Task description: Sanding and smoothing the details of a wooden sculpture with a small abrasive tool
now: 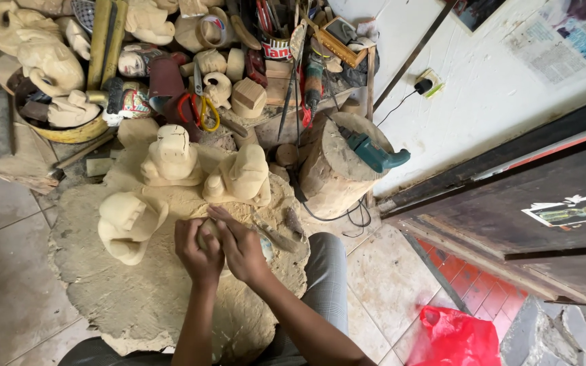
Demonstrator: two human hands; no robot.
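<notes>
- We find both sets of fingers curled and pressed around a small pale wooden piece (209,234), just left of frame centre; only a sliver of it shows between them.
- The left hand (198,254) cups the piece from the left side; the right hand (240,247) closes over it from the right, index finger extended along its top. Whether a tool sits in the right palm we cannot tell.
- We judge the step in hand to be close work on the small carving, shaping or smoothing it, held above the lap.
- In our judgement, the next move calls for a firm grip by the left hand while the right works the surface, with the piece turned to expose a fresh face.
- Directly below lies a sawdust-covered mat (137,291). On it, just above the hands, stand three unfinished pale wooden figures (171,156).
- At upper centre a log stump (334,169) carries a teal power tool (374,154).
- Upper left: a basin of carved figures (49,74) and red-and-yellow-handled scissors (198,108).
- Lower right: a red plastic bag (459,335) on the tiled floor.
</notes>
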